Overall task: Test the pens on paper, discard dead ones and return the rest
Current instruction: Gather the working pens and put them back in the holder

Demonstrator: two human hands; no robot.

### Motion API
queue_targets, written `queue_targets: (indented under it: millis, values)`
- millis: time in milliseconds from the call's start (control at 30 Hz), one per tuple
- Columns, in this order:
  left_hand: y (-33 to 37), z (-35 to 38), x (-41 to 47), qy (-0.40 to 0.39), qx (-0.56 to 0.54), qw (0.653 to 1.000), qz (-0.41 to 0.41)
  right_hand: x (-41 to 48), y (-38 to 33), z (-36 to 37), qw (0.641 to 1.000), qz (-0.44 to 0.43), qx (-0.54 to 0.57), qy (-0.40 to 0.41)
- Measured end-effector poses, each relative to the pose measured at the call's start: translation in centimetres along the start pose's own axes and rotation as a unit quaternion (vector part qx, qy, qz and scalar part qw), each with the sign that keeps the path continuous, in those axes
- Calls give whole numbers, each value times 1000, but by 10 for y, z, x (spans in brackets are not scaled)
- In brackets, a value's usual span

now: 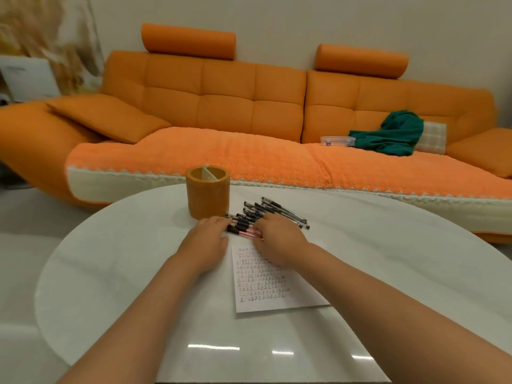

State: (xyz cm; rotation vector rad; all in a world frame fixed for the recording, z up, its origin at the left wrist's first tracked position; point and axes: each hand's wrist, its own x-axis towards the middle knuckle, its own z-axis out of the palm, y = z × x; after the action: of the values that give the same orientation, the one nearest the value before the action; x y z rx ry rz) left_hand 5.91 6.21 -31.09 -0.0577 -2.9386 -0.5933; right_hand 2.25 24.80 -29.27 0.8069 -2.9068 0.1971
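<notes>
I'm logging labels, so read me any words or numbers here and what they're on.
Nothing reads clearly.
Paper: rows of small handwritten marks, too blurred to read.
Box on the sofa: purple label, too small to read.
Pens: no legible print.
White board, far left: print blurred.

A long orange sofa with two roll headrests stands against a plain pale wall. A textured orange cover with white trim lies over its seat, with a green cloth towards the right. The glossy white table reflects lights, and the floor is pale.
</notes>
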Motion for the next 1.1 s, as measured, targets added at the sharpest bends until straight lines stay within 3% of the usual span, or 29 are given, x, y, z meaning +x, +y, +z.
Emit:
queue_targets:
  millis: [200, 567, 900, 1100]
  values:
    - [4, -1, 6, 4, -38, 999, -6, 5, -4, 5, 1000, 5, -3, 24]
    - [-1, -5, 3, -9, -27, 1000, 10, 15, -11, 0, 993, -49, -77, -75]
    - [-7, -21, -8, -44, 36, 998, -5, 12, -25, 6, 987, -90, -124, -48]
    - [-2, -32, -15, -52, -37, 998, -22, 6, -28, 6, 989, -105, -96, -30]
